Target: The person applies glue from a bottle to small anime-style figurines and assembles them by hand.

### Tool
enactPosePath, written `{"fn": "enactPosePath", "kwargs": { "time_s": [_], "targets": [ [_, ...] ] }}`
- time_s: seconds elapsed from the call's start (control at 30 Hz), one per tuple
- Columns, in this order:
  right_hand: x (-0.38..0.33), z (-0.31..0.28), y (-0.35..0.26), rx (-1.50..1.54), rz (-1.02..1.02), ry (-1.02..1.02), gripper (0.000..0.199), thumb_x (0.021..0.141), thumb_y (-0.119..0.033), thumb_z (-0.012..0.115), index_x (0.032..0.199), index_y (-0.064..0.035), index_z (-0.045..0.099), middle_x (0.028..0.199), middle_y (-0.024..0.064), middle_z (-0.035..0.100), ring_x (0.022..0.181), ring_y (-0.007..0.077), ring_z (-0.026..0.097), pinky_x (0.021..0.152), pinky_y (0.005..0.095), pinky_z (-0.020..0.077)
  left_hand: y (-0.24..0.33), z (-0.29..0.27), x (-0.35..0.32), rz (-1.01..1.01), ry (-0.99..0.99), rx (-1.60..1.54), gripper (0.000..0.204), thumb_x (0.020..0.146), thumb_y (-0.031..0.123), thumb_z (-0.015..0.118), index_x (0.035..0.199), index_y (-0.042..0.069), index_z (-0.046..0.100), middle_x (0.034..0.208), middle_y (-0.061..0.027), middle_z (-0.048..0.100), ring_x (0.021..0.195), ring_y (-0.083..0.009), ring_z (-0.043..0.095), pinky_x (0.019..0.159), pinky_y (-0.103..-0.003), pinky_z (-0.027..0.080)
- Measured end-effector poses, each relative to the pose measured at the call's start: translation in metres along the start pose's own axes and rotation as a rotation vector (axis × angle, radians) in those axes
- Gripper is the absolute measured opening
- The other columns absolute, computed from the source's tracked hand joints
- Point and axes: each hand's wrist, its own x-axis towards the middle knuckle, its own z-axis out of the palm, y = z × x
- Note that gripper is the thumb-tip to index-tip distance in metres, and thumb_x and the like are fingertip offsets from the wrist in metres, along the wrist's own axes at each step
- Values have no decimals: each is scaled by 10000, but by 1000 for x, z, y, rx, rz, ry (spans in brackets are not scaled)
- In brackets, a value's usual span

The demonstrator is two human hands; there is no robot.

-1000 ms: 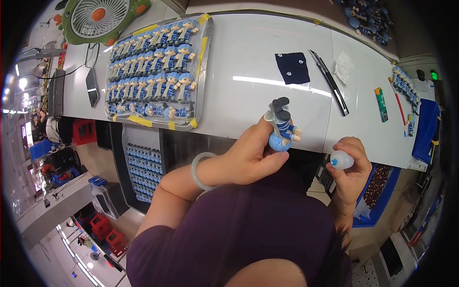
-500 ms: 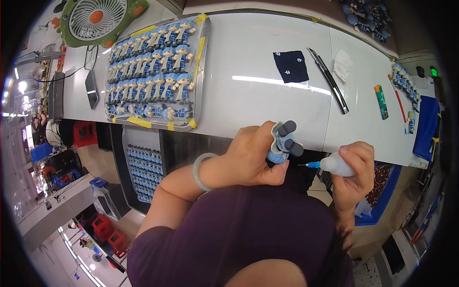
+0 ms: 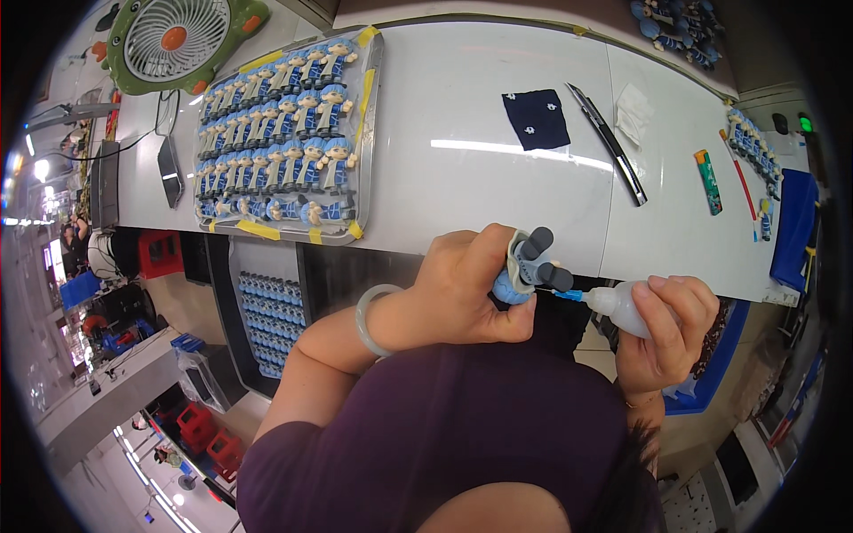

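My left hand is closed round a small blue-haired figurine, its dark grey feet pointing up and to the right. In my right hand is a white squeeze bottle with a blue needle tip. The tip points left at the figurine, close to its underside; whether it touches cannot be made out. Both hands are held just off the table's near edge. A tray edged with yellow tape holds rows of similar figurines at the left.
On the white table lie a dark patterned cloth, a black utility knife, a white tissue, a green tube-like item and a thin red stick. A green fan stands far left. More figurines are at the right.
The right hand has turned slightly, and the bottle's needle tip has moved up and left to the figurine. The left hand stays nearly in place, with the figurine tilted a little.
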Motion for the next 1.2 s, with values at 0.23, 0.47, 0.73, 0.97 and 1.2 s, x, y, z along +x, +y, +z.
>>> {"fn": "enactPosePath", "kwargs": {
  "time_s": [0.23,0.47,0.73,0.97,1.2],
  "targets": [
    [1,-3,-1,-25,-3,-16,380,555,37,639,884,-153,635,902,10,537,848,216,468,692,292,420,0,-1,0,-13,-15,3,329,578,115,605,852,12,454,545,-54,470,413,-227,478,402,-301,403],
    [1,-1,0,-38,-23,4,386,556,30,639,894,-156,638,912,4,538,856,213,466,696,291,416,0,-2,1,1,-12,-18,331,576,112,603,851,6,453,543,-56,466,413,-228,478,403,-299,402],
    [1,-3,0,-31,-14,-30,378,564,14,614,901,-153,640,917,6,538,863,214,464,709,292,412,-4,-4,-5,31,-100,40,392,581,132,603,895,-36,441,691,-61,510,485,-158,496,454,-234,422],
    [2,-3,0,-42,-30,-24,361,568,-5,618,896,-156,643,911,-2,541,869,211,462,708,286,412,-3,-3,-4,47,-82,45,390,576,126,596,893,-42,440,704,-65,510,489,-155,501,451,-230,421],
    [3,-6,-2,-55,-29,-29,355,572,-4,608,889,-158,647,909,-6,540,864,209,459,705,283,411,-1,-2,-3,18,-49,23,349,582,117,592,866,-22,446,638,-60,499,452,-185,498,433,-260,419]
  ]
}}
